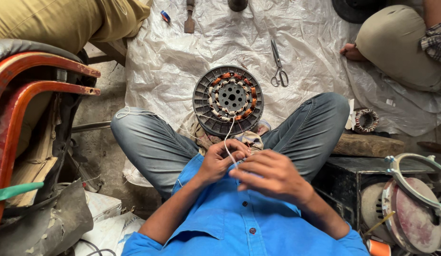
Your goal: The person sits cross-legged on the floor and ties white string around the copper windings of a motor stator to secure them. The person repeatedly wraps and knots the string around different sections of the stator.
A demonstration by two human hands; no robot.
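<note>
Both hands (pixel 249 170) seemingly pinch thread (pixel 228 142).

A floor-level repair workshop. Around the wound stator (pixel 228 100), scissors (pixel 278 66) and a chisel (pixel 189 19) lie on plastic sheet (pixel 182 61). Motor covers (pixel 412 208) sit right.

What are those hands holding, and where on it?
Both hands, left and right, pinch a thin white cord at its near end; it runs to the round stator.
</note>
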